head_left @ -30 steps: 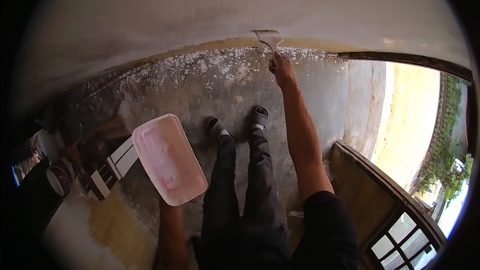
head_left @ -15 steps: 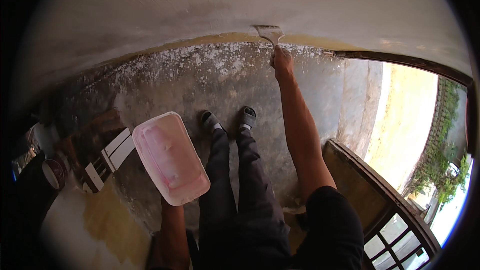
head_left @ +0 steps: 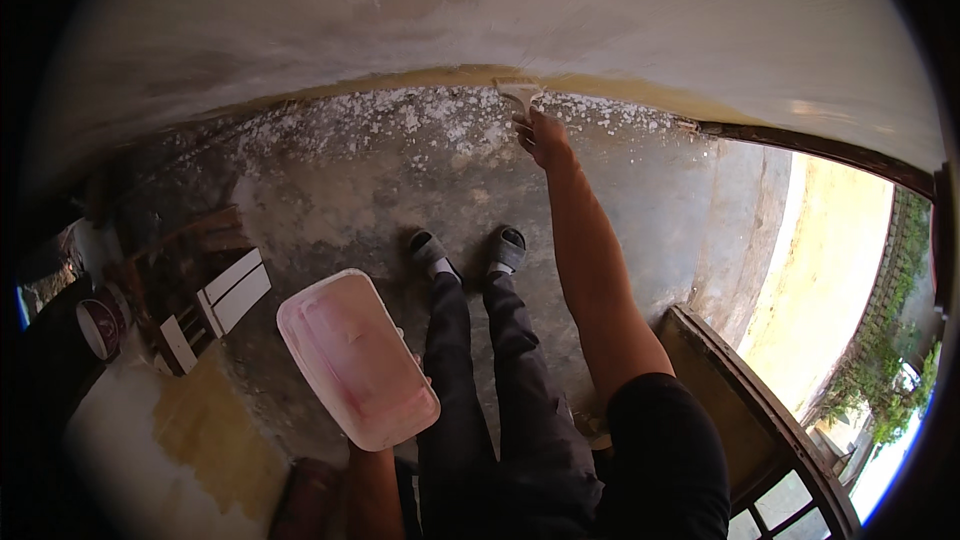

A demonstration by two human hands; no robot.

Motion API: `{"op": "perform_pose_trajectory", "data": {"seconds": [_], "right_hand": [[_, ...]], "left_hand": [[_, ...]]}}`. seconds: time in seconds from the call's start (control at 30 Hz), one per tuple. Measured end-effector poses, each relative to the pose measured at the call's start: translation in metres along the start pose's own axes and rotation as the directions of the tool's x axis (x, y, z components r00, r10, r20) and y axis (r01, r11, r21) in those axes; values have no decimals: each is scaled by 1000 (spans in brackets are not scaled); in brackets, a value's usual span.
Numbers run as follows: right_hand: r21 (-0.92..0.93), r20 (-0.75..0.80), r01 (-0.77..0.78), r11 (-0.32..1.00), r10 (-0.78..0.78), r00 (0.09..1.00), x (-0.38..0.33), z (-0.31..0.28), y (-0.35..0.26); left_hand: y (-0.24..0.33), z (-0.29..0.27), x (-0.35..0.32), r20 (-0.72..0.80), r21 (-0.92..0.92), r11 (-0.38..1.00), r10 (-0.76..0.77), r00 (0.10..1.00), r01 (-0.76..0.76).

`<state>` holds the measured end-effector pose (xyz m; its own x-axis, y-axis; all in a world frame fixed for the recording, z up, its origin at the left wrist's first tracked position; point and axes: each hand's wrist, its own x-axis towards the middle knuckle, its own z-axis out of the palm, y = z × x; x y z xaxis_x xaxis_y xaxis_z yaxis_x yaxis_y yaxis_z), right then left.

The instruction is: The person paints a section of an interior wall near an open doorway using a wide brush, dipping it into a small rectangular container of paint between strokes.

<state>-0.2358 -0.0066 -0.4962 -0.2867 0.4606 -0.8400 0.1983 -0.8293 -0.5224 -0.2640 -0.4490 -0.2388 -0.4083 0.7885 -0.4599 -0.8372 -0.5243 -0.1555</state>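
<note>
My right hand (head_left: 546, 138) reaches forward, closed around the handle of a wide putty knife (head_left: 521, 95). Its blade is at the foot of the wall (head_left: 450, 20), by a yellowish strip (head_left: 660, 95) below the pale, smeared coating. My left hand (head_left: 429, 378) supports a white rectangular plastic tub (head_left: 360, 360) from beneath; only a few fingertips show at the tub's right edge. Pinkish-white residue coats the tub's inside.
White splatters dot the grey concrete floor (head_left: 630, 190) along the wall. A dark-framed door with glass panes (head_left: 770, 420) stands at right, beside a bright doorway. At left are white-slatted wooden furniture (head_left: 235, 292) and a round bucket (head_left: 103, 325).
The putty knife has moved left and down the wall toward its foot, with my right hand. The tub sits slightly lower and further right in view, still held.
</note>
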Motion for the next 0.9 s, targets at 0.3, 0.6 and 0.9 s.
{"op": "perform_pose_trajectory", "data": {"seconds": [0.3,0.6,0.9], "right_hand": [[377,77,50,925,-86,993,-37,-8,-29],[184,-37,346,920,-345,938,-146,-34,-94],[213,102,558,802,-586,804,-274,-42,-97]], "left_hand": [[-5,7,-24,-175,49,997,64,982,-56],[-9,55,-16,-124,178,981,103,987,-80],[-16,65,-13,-18,171,985,26,999,-23]]}}
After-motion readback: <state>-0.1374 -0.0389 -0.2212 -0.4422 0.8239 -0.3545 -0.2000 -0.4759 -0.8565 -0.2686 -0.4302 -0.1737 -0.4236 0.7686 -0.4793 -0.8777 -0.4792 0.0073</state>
